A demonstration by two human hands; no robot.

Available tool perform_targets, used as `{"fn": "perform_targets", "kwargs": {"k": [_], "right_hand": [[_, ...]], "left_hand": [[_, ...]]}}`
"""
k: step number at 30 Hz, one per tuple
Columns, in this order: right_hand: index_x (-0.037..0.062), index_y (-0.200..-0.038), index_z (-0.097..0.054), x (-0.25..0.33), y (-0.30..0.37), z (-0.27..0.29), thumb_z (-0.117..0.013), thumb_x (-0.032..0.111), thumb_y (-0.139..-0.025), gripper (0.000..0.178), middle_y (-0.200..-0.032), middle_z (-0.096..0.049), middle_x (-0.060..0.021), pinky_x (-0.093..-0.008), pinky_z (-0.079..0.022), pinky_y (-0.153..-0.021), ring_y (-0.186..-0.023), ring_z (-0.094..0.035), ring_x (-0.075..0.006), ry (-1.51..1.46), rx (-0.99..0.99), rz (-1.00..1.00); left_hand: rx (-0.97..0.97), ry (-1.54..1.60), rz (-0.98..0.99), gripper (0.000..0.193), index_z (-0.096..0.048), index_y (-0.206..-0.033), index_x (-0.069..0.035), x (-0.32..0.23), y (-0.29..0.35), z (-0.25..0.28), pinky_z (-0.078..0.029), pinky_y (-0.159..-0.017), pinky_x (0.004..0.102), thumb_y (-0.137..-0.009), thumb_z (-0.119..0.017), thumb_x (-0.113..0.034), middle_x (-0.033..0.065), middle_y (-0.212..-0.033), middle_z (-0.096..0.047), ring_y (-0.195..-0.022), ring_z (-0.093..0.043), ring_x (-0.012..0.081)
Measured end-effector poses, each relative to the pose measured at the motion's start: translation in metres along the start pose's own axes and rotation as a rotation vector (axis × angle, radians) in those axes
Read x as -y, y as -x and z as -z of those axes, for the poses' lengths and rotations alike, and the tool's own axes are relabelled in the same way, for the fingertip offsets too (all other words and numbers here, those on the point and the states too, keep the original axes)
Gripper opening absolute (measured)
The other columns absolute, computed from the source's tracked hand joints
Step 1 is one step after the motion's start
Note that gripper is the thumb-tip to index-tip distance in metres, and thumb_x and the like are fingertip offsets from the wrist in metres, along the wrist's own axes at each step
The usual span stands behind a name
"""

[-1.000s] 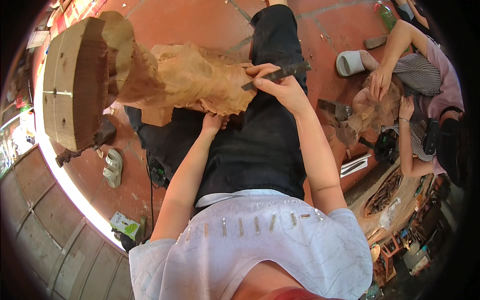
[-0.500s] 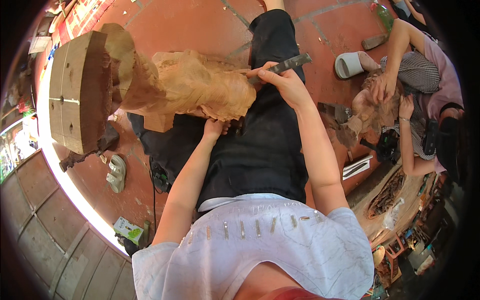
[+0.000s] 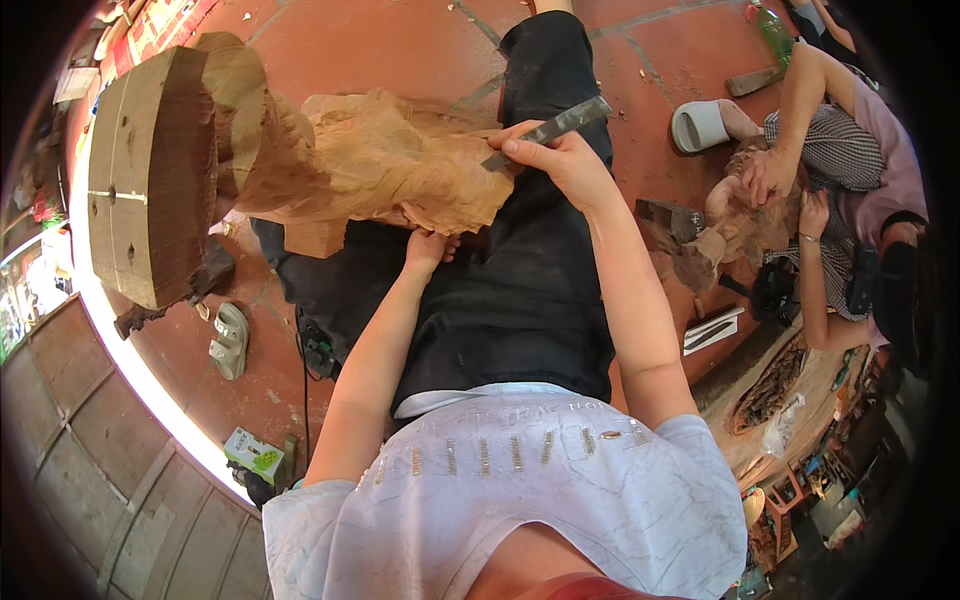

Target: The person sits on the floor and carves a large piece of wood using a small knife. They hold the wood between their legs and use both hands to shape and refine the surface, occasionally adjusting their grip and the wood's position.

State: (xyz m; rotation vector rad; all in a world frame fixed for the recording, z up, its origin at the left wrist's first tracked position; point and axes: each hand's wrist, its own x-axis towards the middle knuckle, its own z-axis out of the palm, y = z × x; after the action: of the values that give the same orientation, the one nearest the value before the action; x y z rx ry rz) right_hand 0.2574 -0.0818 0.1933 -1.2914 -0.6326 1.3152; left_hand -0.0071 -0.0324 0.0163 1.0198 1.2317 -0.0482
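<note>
A large wood carving (image 3: 390, 165) with a rough, wavy surface lies across my lap, its thick block-like base (image 3: 150, 180) at the left. My right hand (image 3: 555, 155) is closed around a flat dark bar, like a file (image 3: 567, 122), with the thumb on top. The bar's lower left end rests at or just over the carving's right end; contact is hard to make out. Below the carving's near edge, my left hand (image 3: 430, 250) grips it with curled fingers, partly hidden by the wood.
Tiled red floor (image 3: 400, 50) surrounds me, with a sandal (image 3: 230, 340) and a box (image 3: 255, 452) at left. Another person's hand (image 3: 768, 177) rests on a smaller carving (image 3: 735, 225) at right. A large log (image 3: 770, 400) lies lower right.
The bar has slid down and left in my right hand's grip area, so its lower end now shows past the fingers. The carving has shifted slightly up and left in view.
</note>
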Motion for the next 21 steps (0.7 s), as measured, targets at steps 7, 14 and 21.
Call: {"fn": "perform_targets", "kwargs": {"k": [7, 14, 21], "right_hand": [[-0.0003, -0.104, -0.069, 0.005, 0.012, -0.005, -0.063, 0.017, -0.092, 0.022, -0.098, -0.069, -0.0062, -0.0285, -0.047, -0.089, -0.096, -0.062, -0.0139, 0.028, -0.034, 0.082], [0.0013, -0.096, -0.068, -0.012, 0.012, 0.011, -0.062, 0.017, -0.093, 0.017, -0.108, -0.067, -0.0094, -0.0351, -0.043, -0.097, -0.106, -0.06, -0.0192, -0.148, -0.005, 0.086], [0.0028, -0.097, -0.068, -0.022, 0.012, 0.014, -0.064, 0.016, -0.091, 0.014, -0.114, -0.066, -0.0088, -0.033, -0.042, -0.097, -0.11, -0.057, -0.0175, -0.066, -0.017, 0.095]], "left_hand": [[-0.024, 0.017, 0.025, 0.03, -0.065, -0.095, 0.002, -0.013, 0.006, -0.005, -0.051, -0.054, 0.0269, -0.098, -0.052, -0.024, 0.0078, -0.078, -0.067, -0.063, -0.061, 0.0135], [-0.046, 0.026, 0.065, 0.03, -0.066, -0.093, 0.002, -0.012, 0.011, -0.006, -0.051, -0.053, 0.0268, -0.098, -0.052, -0.024, 0.0076, -0.077, -0.067, -0.062, -0.061, 0.0131], [-0.019, 0.025, 0.051, 0.029, -0.066, -0.093, 0.002, -0.009, 0.004, -0.004, -0.051, -0.053, 0.0264, -0.098, -0.051, -0.023, 0.0076, -0.078, -0.068, -0.062, -0.06, 0.0137]]}}
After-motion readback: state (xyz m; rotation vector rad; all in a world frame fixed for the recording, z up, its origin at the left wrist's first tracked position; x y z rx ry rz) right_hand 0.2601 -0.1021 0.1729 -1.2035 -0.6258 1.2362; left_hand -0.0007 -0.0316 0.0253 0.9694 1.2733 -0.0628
